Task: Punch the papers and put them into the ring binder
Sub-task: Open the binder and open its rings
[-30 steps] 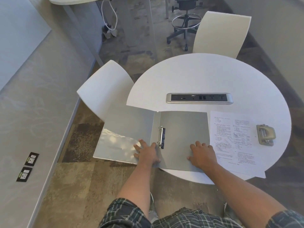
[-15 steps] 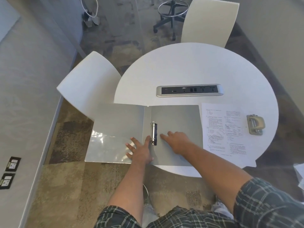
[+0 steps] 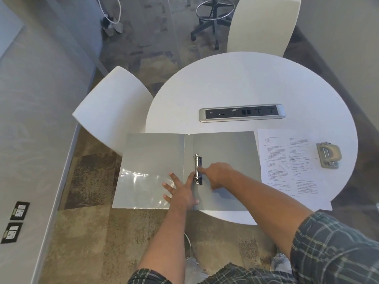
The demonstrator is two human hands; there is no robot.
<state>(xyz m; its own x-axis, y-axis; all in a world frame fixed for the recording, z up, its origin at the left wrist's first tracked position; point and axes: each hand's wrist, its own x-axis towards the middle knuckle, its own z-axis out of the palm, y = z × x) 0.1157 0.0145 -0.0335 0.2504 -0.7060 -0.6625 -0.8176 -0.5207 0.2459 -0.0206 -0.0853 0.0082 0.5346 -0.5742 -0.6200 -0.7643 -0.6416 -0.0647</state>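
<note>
The ring binder (image 3: 223,160) is laid open and flat at the near edge of the round white table (image 3: 246,83), its left cover overhanging the rim. The left hand (image 3: 181,191) is pressed flat, fingers spread, beside the ring mechanism (image 3: 198,168). The right hand (image 3: 217,174) is extended with a fingertip touching the mechanism; nothing is grasped. The papers (image 3: 291,167) are lying just right of the binder, the hole punch (image 3: 328,154) beside them.

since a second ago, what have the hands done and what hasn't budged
The right hand slid left across the open ring binder, from its right cover to the ring mechanism, fingertips now at the metal. The left hand stayed flat by the spine, fingers spread. Nothing gripped or released. Papers and hole punch lie as before.
</note>
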